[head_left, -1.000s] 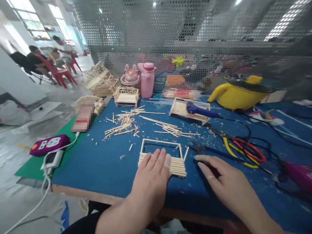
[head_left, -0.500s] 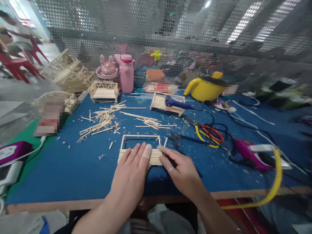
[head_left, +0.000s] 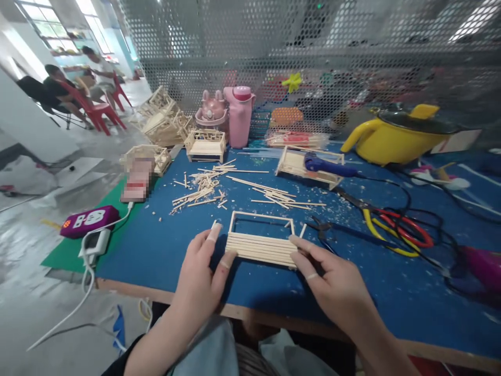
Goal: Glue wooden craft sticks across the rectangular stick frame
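A small miniature frame of thin wooden sticks (head_left: 260,248) lies on the blue mat before me, its lower half a slatted panel and its upper half an open rectangle. My right hand (head_left: 329,271) grips the panel's right end between thumb and fingers. At the left end, my left hand (head_left: 203,263) has thumb and index finger spread apart, the thumb touching the lower left corner. Pale wraps cover the left index fingertip and part of a right finger. A short stick (head_left: 303,230) stands up by the right fingers. Just beyond lie blue-handled pliers (head_left: 323,227).
Loose sticks (head_left: 274,194) and a pile of offcuts (head_left: 205,188) lie farther back. A blue glue gun (head_left: 331,166) rests on another stick frame (head_left: 289,164). Scissors (head_left: 391,230), cables and a yellow pot (head_left: 387,141) occupy the right; a phone (head_left: 138,177) is left. People sit far left.
My left hand has lifted off the slatted panel and shifted to its left end, uncovering the slats. The right hand stays at the right end. The view has turned left.
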The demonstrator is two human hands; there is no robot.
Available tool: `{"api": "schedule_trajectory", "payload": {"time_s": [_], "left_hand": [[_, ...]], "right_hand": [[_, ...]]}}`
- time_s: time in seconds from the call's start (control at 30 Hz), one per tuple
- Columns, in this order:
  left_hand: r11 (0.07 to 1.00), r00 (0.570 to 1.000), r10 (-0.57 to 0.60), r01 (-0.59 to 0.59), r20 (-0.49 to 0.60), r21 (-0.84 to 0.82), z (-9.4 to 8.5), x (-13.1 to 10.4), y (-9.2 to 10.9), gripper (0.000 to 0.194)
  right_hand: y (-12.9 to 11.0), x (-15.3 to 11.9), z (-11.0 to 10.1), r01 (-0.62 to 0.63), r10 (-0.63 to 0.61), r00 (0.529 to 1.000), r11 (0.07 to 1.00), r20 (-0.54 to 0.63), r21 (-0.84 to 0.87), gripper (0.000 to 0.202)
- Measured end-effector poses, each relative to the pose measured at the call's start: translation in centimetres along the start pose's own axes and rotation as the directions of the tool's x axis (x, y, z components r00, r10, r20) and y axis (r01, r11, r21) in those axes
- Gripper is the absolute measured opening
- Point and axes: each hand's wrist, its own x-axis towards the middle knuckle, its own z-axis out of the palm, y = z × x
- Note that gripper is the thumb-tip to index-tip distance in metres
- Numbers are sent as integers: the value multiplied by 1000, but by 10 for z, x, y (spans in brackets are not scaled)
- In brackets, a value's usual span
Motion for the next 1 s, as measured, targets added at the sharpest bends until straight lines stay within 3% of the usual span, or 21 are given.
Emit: {"api": "schedule_trajectory", "payload": {"time_s": [0.2, 0.67, 0.77, 0.87, 0.93, 1.0], "left_hand": [[992, 998, 1, 7, 57, -129, 15, 3, -1, 40], [977, 990, -61, 86, 129, -194, 13, 9, -2, 38], [995, 993, -16, 27, 113, -96, 10, 10, -2, 40], [991, 997, 66, -69, 31, 118, 6, 10, 2, 45], [958, 987, 162, -155, -11, 243, 4, 9, 8, 51], [908, 956, 292, -286, 27, 307, 7, 10, 17, 52]], "right_hand": [[-4, 0, 0, 15, -15, 1000, 1000, -11, -11, 35], [-5, -3, 0, 51, -50, 998, 999, -26, 15, 32], [-6, -3, 0, 41, -41, 999, 999, -14, 13, 32], [-7, -2, -2, 32, -32, 999, 999, 21, 11, 34], [-7, -2, -4, 28, -29, 999, 999, 40, 15, 35], [-8, -2, -5, 24, -24, 998, 1000, 55, 15, 35]]}}
